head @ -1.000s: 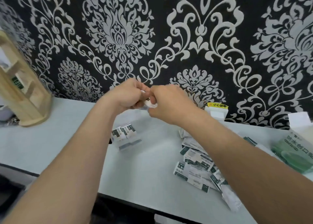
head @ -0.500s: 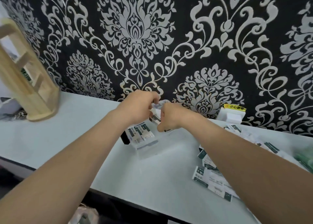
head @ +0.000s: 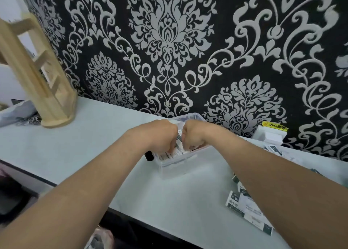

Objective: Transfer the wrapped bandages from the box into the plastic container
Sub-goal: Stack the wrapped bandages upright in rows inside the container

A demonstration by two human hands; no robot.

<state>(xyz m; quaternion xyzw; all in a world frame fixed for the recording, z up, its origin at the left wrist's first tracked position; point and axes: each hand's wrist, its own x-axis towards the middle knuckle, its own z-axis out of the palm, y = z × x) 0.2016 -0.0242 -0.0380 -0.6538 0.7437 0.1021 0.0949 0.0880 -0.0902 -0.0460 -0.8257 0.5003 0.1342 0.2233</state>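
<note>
A pale wooden rack (head: 43, 83) stands tilted in view at the far left of a white table (head: 90, 141), with a crumpled grey cloth (head: 17, 113) lying just beside its base at the picture's left edge. Behind the table, black wallpaper (head: 169, 41) with a large silver floral pattern fills the whole upper half. Two bare forearms reach in from the near corners and meet at the middle of the table. The left hand (head: 162, 135) is knuckles-up with its fingers curled downward into a clear plastic container (head: 178, 170), which sits on the table near the wall. A small black object (head: 148, 155) touches the container's left side; what it is cannot be made out. Inside the container lie wrapped bandages (head: 169, 155), white packets with dark green ends, and both hands grip a small bunch of them, a strip of wrapper showing in the narrow gap between the knuckles. The right hand (head: 195, 135) mirrors the left, fist-like, fingers tucked down over the packets just inside the container's near wall. Farther right, against the wall, sits a white block (head: 271, 135) topped by a yellow label. At the near right, partly hidden under the right forearm, a scatter of loose packets (head: 239, 207) of the same kind lies flat on the table, well apart from the container.
</note>
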